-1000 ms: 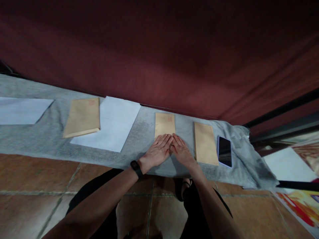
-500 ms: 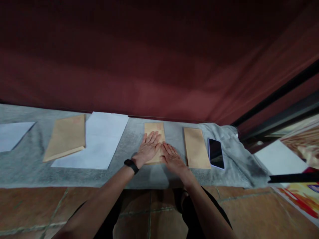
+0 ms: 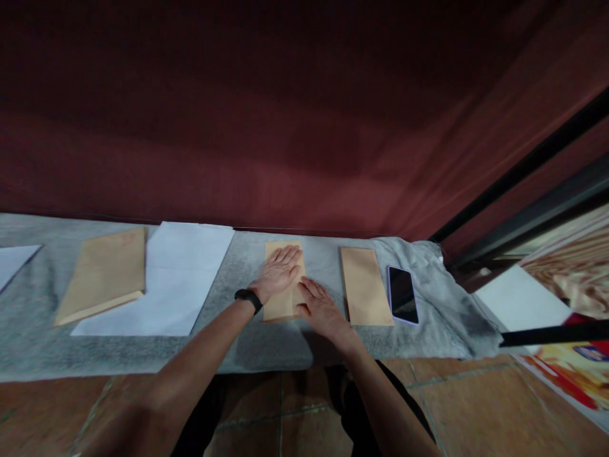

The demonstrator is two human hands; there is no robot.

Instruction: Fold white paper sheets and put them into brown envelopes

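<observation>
A small brown paper envelope [image 3: 280,310] lies on the grey cloth in front of me, partly covered by my hands. My left hand [image 3: 280,270], with a black band on its wrist, lies flat across its upper part, fingers stretched out. Lower down, my right hand [image 3: 322,308] touches the envelope's right edge, its fingers extended and the thumb apart. To the right of that hand is a stack of brown envelopes [image 3: 366,285]. Left of my hands, a larger brown envelope [image 3: 107,270] with a folded lower flap overlaps some white paper sheets [image 3: 183,279].
A smartphone [image 3: 403,295] lies right of the stack. More white paper [image 3: 14,263] is at the far left. Grey cloth [image 3: 223,352] covers the narrow surface, with a dark red curtain [image 3: 285,158] behind it. Black bars [image 3: 533,162] stand at the right.
My left hand has slid up the envelope and my right hand has shifted down to its edge, so they are farther apart. The view has moved slightly.
</observation>
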